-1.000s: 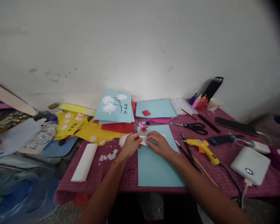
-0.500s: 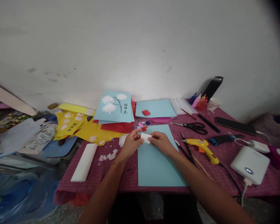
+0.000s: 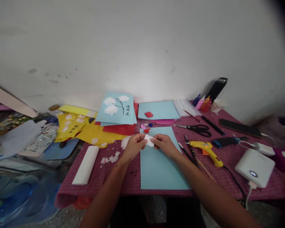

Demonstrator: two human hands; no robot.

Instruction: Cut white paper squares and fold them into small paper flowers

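A small piece of white paper [image 3: 149, 140] is sitting between the person's 2 hands, just over the upper part of a light-blue sheet [image 3: 161, 172]; I can't tell if it is touching that sheet. The left hand [image 3: 133, 148] is pinching the piece along its left edge, thumb against fingers, and the right hand [image 3: 165, 145] is nipping the other edge, so each grip is closing down to the paper's thickness.

Just beyond the fingers, a red cut-out [image 3: 146, 130] is lying near the sheet's top edge. To the left, torn white scraps [image 3: 110, 159] and a folded white paper strip [image 3: 86, 165] are resting on the bench [image 3: 109, 186], its checked cloth showing around them. To the right, black-handled scissors [image 3: 199, 129] and a yellow hot-glue gun [image 3: 205, 149] are lying well apart from the hands, with a white power bank [image 3: 255, 167] farther out. Towards the wall, a blue card with 3 white blossoms [image 3: 116, 109] is topping a stack, and 4 squeeze bottles [image 3: 201, 103] are standing beside a black thermos [image 3: 216, 90].
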